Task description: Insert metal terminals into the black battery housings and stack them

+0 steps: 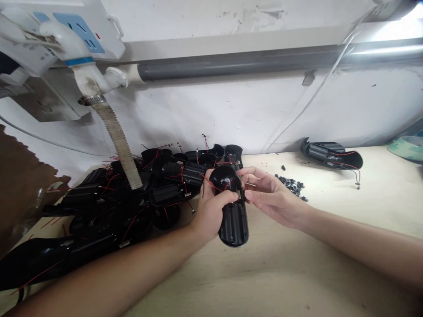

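Note:
My left hand (211, 211) grips a black plastic housing (234, 226) from the side, holding it upright above the table. The housing has a rounded cup at its top and ribbed battery-style channels below, with thin red wires (214, 186) running across it. My right hand (272, 197) comes in from the right, its fingertips pinching the housing's upper right edge near a small metal contact. Anything inside that pinch is hidden by the fingers.
Many similar housings with red wires lie heaped (175, 176) to the left on the pale wooden table (297, 273). Another housing (330, 154) lies at the back right, near small black pieces (292, 187). A ribbed hose (119, 143) hangs over the heap.

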The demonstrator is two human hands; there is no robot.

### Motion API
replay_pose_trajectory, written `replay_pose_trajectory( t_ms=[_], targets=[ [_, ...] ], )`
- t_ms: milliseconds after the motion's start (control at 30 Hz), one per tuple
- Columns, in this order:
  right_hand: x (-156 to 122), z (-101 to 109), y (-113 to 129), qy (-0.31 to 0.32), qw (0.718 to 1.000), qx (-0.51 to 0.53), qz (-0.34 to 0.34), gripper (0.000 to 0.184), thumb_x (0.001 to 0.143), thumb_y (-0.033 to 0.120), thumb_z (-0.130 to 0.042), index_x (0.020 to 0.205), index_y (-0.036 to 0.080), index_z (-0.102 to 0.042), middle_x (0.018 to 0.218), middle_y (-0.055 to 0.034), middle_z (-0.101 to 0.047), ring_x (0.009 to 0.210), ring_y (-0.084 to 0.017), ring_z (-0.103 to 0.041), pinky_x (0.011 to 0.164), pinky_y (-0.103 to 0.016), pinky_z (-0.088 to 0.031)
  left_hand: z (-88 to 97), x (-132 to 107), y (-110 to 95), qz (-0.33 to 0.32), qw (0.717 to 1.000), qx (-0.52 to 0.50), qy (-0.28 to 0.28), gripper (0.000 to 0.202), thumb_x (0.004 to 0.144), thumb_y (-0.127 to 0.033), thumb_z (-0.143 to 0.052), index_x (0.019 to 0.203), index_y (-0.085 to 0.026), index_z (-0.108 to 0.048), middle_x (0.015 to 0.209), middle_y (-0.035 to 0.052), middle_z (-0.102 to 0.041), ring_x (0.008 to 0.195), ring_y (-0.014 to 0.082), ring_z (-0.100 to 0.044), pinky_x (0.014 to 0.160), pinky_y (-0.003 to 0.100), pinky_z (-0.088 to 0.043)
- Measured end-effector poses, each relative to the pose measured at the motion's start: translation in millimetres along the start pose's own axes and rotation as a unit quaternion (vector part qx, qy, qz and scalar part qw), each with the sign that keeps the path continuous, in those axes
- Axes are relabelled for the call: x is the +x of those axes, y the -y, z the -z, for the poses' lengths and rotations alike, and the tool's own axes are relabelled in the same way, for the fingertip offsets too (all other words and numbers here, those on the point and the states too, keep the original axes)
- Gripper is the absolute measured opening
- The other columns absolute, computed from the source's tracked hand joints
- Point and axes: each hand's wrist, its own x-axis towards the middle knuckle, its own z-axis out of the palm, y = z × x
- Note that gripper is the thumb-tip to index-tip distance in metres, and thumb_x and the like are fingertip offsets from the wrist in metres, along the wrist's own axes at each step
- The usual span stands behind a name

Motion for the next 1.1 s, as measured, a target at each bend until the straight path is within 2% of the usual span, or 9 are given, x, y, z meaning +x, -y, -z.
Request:
replay_pose_trajectory(
  t_ms=[133,300,367,467,533,633,733,933,1100],
  targets=[
    [-1.2,1.4,0.1,0.017,0.999,-0.018,0.021,0.049,0.090,0.023,-0.089,0.135,0.032,-0.073,0.113,-0.0032,-0.068,0.100,-0.018,-0.062,0.083,-0.031,-0.058,-6.0,-0.6,-7.5,0.052,0.997,-0.058,0.029,0.051,0.067,-0.022,-0.084,0.109,-0.025,-0.055,0.091,-0.0036,-0.067,0.061,0.0167,-0.066,0.055,0.036,-0.061],
    [-1.5,6.6,-1.1,0.035,0.996,-0.061,0.047,0.052,0.093,0.025,-0.086,0.143,0.035,-0.071,0.128,-0.0059,-0.068,0.103,-0.020,-0.063,0.078,-0.033,-0.058,-7.5,-0.8,-3.9,0.065,0.996,-0.036,0.043,0.055,0.073,-0.028,-0.085,0.121,-0.022,-0.060,0.103,0.0025,-0.072,0.071,0.0189,-0.070,0.060,0.037,-0.063],
    [-1.5,8.3,-1.2,0.037,0.994,-0.084,0.055,0.055,0.093,0.027,-0.087,0.145,0.036,-0.071,0.129,-0.0052,-0.069,0.109,-0.021,-0.064,0.088,-0.034,-0.057,-4.9,-0.2,0.8,0.062,0.997,-0.003,0.050,0.053,0.078,-0.034,-0.083,0.124,-0.023,-0.059,0.106,0.0027,-0.072,0.073,0.0193,-0.070,0.067,0.042,-0.064],
    [-1.2,9.4,0.2,0.047,0.992,-0.098,0.062,0.057,0.093,0.030,-0.087,0.148,0.036,-0.070,0.130,-0.0049,-0.071,0.116,-0.022,-0.067,0.096,-0.036,-0.056,-1.8,1.1,3.9,-0.037,0.994,0.046,0.089,0.061,0.080,-0.034,-0.085,0.132,-0.024,-0.055,0.127,0.0066,-0.070,0.117,0.0269,-0.070,0.110,0.052,-0.056],
    [-1.0,9.4,1.9,0.063,0.993,-0.086,0.055,0.060,0.094,0.030,-0.086,0.151,0.037,-0.068,0.135,-0.0053,-0.072,0.113,-0.022,-0.069,0.093,-0.036,-0.057,-1.7,1.8,1.7,-0.071,0.986,0.069,0.132,0.066,0.080,-0.031,-0.087,0.134,-0.024,-0.050,0.132,0.0089,-0.069,0.130,0.0298,-0.065,0.119,0.056,-0.048],
    [-0.7,8.8,4.4,0.088,0.994,-0.062,0.036,0.063,0.094,0.026,-0.085,0.153,0.037,-0.065,0.142,-0.0056,-0.070,0.112,-0.021,-0.071,0.091,-0.035,-0.059,-3.2,2.0,-3.4,-0.119,0.973,0.103,0.170,0.063,0.078,-0.026,-0.087,0.130,-0.022,-0.051,0.135,0.0119,-0.066,0.130,0.0311,-0.064,0.116,0.056,-0.049],
    [0.0,8.3,5.6,0.107,0.993,-0.045,0.030,0.065,0.093,0.022,-0.085,0.153,0.033,-0.065,0.140,-0.0059,-0.072,0.113,-0.020,-0.071,0.095,-0.034,-0.059,-4.2,1.5,-4.2,-0.137,0.967,0.127,0.176,0.064,0.077,-0.024,-0.086,0.130,-0.021,-0.050,0.138,0.0133,-0.062,0.129,0.0310,-0.063,0.115,0.057,-0.049],
    [0.1,9.8,3.8,0.139,0.989,-0.036,0.034,0.069,0.096,0.021,-0.082,0.159,0.032,-0.058,0.129,-0.0058,-0.075,0.110,-0.018,-0.071,0.092,-0.030,-0.058,-5.5,-0.4,-2.0,-0.101,0.971,0.112,0.187,0.078,0.073,-0.019,-0.079,0.140,-0.021,-0.038,0.132,0.0123,-0.065,0.124,0.0304,-0.066,0.113,0.058,-0.051],
    [-2.8,12.0,1.1,0.148,0.988,-0.046,0.013,0.078,0.097,0.026,-0.081,0.168,0.033,-0.047,0.129,-0.0073,-0.073,0.110,-0.022,-0.071,0.094,-0.035,-0.058,-6.6,-2.0,-7.3,-0.082,0.972,0.126,0.181,0.072,0.070,-0.018,-0.075,0.135,-0.020,-0.043,0.124,0.0101,-0.063,0.116,0.0302,-0.064,0.105,0.056,-0.053]
  ],
)
